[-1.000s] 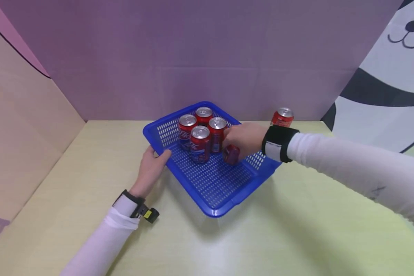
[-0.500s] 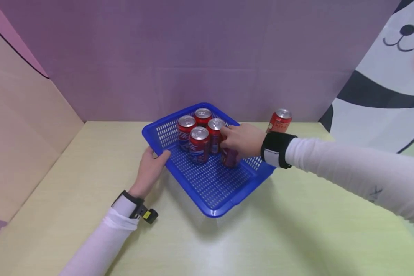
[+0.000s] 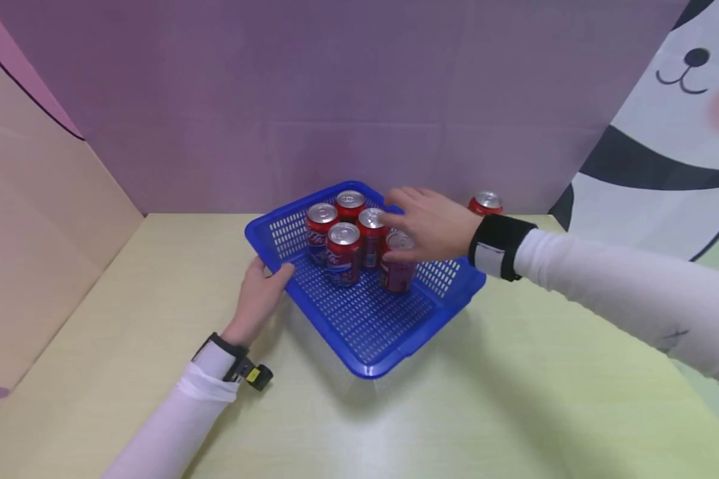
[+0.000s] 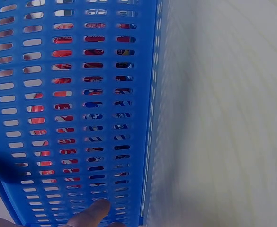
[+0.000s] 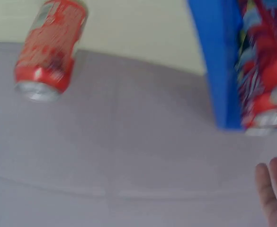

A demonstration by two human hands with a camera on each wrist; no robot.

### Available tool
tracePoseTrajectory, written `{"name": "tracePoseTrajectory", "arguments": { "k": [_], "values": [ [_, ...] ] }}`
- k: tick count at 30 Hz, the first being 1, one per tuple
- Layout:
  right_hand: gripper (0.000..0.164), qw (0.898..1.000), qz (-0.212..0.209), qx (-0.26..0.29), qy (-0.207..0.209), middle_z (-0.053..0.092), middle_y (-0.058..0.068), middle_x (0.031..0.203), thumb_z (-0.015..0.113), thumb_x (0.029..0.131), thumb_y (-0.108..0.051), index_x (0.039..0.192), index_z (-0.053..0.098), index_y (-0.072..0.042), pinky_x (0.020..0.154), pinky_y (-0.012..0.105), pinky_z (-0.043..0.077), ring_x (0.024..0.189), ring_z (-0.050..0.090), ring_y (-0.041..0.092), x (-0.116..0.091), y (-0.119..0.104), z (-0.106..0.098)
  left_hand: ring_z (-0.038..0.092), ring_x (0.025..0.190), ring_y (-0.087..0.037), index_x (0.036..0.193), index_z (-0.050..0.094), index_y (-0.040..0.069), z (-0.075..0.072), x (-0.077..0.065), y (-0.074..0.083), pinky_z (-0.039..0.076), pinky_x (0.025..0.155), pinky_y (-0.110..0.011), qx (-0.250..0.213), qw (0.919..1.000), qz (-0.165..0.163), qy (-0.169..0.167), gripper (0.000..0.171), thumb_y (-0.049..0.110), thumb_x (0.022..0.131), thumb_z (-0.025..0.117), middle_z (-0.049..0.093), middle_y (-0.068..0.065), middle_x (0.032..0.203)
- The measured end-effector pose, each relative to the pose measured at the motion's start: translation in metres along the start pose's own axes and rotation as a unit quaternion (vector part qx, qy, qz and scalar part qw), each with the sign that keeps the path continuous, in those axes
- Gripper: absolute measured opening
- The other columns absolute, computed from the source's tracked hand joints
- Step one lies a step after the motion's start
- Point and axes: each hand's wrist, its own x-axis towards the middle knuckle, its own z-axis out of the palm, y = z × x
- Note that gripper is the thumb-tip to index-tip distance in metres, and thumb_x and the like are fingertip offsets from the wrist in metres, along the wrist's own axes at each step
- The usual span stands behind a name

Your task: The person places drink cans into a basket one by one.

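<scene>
My left hand [image 3: 256, 296] grips the left rim of a blue plastic basket [image 3: 368, 370], its thumb over the edge. In the left wrist view, fingers [image 4: 92, 213] press on the outside of the slotted wall. Several red soda cans with silver tops stand upright inside, toward the back. Over the rightmost soda can [image 3: 397, 276] hovers my right hand [image 3: 434, 225], fingers spread and holding nothing, hiding part of that can and the basket's right rim. In the blurred right wrist view its fingers [image 5: 273, 187] extend beyond the basket's edge.
Another red soda can [image 3: 485, 203] stands outside the basket at the back right, partly hidden behind the right wrist. A purple back wall [image 3: 359, 86] rises behind the pale table [image 3: 174, 279], with printed panels at both sides.
My right hand has let go of the rightmost can, now upright in the basket, and risen up and to the right with its fingers opening. The left hand keeps its hold.
</scene>
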Motion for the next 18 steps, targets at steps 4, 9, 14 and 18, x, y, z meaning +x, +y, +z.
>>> {"name": "tracePoseTrajectory", "arguments": {
  "k": [4, 9, 14, 18],
  "values": [
    [0.073, 0.997, 0.077, 0.008, 0.02, 0.039, 0.021, 0.139, 0.062, 0.088, -0.061, 0.135, 0.056, -0.006, 0.1, 0.057, 0.04, 0.123, 0.043, 0.04, -0.002, 0.03, -0.018, 0.057, 0.111, -0.031, 0.144, 0.036, -0.005, 0.0, 0.001, -0.002, 0.042, 0.1, -0.043, -0.001, 1.0, 0.003, 0.002, 0.06, 0.023, 0.095, 0.057, 0.053, -0.022, 0.132],
    [0.09, 0.976, 0.201, 0.058, -0.061, 0.034, 0.028, 0.14, 0.053, 0.087, -0.07, 0.146, 0.042, -0.004, 0.104, 0.064, 0.031, 0.126, 0.035, 0.046, -0.01, 0.07, -0.034, 0.057, 0.109, -0.031, 0.143, 0.038, -0.006, 0.0, 0.001, -0.004, 0.044, 0.098, -0.043, 0.002, 1.0, 0.006, 0.002, 0.058, 0.024, 0.095, 0.056, 0.055, -0.022, 0.13],
    [0.109, 0.925, 0.305, 0.147, -0.175, 0.018, 0.036, 0.147, 0.048, 0.082, -0.08, 0.156, 0.02, -0.005, 0.102, 0.07, 0.024, 0.131, 0.021, 0.052, -0.024, 0.102, -0.035, 0.058, 0.11, -0.031, 0.144, 0.037, -0.005, 0.0, 0.003, -0.005, 0.045, 0.098, -0.043, 0.005, 1.0, 0.006, -0.002, 0.059, 0.024, 0.096, 0.056, 0.055, -0.021, 0.13],
    [0.109, 0.901, 0.337, 0.181, -0.203, 0.008, 0.041, 0.149, 0.05, 0.083, -0.077, 0.156, 0.018, -0.003, 0.1, 0.074, 0.023, 0.135, 0.014, 0.055, -0.035, 0.119, -0.029, 0.058, 0.11, -0.031, 0.145, 0.035, -0.005, 0.0, 0.004, -0.007, 0.045, 0.098, -0.043, 0.004, 1.0, 0.004, -0.005, 0.06, 0.024, 0.096, 0.056, 0.054, -0.022, 0.131]
  ]
}}
